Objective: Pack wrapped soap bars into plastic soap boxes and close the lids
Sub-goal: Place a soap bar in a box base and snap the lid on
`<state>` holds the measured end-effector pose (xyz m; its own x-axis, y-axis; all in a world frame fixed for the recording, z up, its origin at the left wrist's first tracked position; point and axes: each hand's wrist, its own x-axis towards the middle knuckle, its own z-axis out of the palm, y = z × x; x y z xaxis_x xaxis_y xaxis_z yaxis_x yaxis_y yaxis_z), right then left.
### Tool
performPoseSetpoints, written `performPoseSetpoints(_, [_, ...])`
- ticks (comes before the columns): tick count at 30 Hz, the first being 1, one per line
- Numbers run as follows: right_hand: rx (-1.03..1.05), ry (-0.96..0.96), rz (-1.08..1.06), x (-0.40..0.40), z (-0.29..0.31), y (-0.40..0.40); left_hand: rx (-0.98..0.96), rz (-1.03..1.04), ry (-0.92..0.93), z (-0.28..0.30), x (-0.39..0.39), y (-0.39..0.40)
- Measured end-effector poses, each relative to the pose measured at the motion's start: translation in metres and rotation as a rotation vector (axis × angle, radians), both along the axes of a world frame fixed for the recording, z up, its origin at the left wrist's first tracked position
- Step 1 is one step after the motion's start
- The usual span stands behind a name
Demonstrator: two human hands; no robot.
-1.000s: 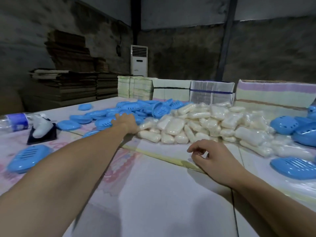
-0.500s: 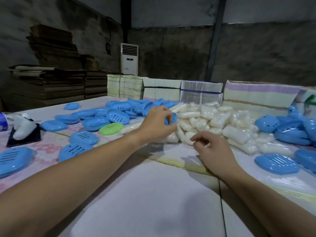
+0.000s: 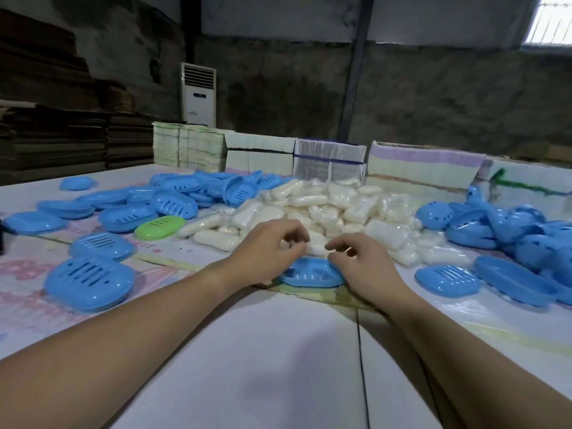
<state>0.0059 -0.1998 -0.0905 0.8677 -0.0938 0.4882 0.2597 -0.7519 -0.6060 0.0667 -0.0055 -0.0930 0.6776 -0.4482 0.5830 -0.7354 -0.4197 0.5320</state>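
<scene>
The soap box (image 3: 312, 275) lies crosswise between both hands; left hand (image 3: 266, 255) and right hand (image 3: 359, 267) are loosely curled, grip unclear.

Two hands (image 3: 269, 252); one green soap box (image 3: 160, 226); one air conditioner (image 3: 198, 94).

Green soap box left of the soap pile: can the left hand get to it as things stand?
Probably yes. The green soap box lies uncovered on the table, just left of the left hand, with only low wrapped soap bars between them. The hand's fingers are curled, though nothing held is visible.
</scene>
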Motion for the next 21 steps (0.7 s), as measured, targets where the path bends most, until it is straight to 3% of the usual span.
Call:
performPoseSetpoints(5, [-0.166,0.11,0.098,-0.002,0.001,0.008,0.326,0.28,-0.037,0.006,0.019,0.001])
performPoseSetpoints(9, [-0.199,0.13,0.044,-0.003,0.002,0.007,0.491,0.397,0.079,0.02,0.036,-0.015])
performPoseSetpoints(12, [-0.217,0.142,0.009,-0.004,0.002,0.004,0.614,0.53,0.039,0.03,0.039,-0.03])
performPoseSetpoints(16, [-0.203,0.142,0.002,-0.004,0.002,0.001,0.58,0.556,0.013,0.031,0.034,-0.047])
performPoseSetpoints(21, [-0.172,0.129,-0.016,-0.002,0.002,-0.003,0.298,0.378,0.083,0.023,0.035,-0.033])
